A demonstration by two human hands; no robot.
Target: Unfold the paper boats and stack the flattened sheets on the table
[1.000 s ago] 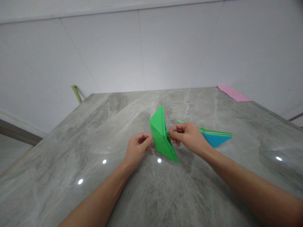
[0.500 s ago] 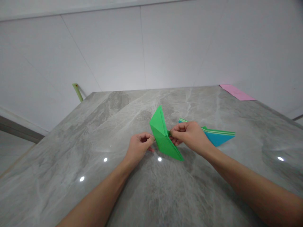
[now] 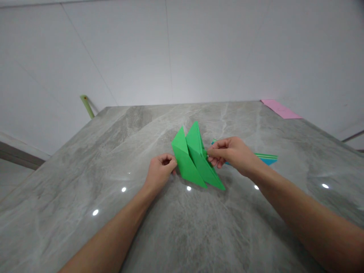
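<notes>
Between my hands is a folded green paper piece point(image 3: 186, 161), a pointed origami form whose layers stand apart as two slanting, arrow-like sections. My left hand point(image 3: 162, 167) pinches its left edge near the middle fold. With thumb and fingers, my right hand point(image 3: 227, 153) grips the right side at the inner fold; the fingertips partly cover that spot. Behind my right hand lies a folded blue and green paper piece point(image 3: 269, 159) on the table, mostly hidden by the hand and wrist.
The grey marbled table point(image 3: 136, 129) reaches to a white wall point(image 3: 127, 49). A pink paper sheet point(image 3: 281, 109) lies at the back right edge. At the back left, a light green strip-like object point(image 3: 87, 107) leans by the table corner.
The green paper has been drawn apart: one section became two side by side. My left hand moved left with its edge, while my right hand kept its grip. The view shifted slightly.
</notes>
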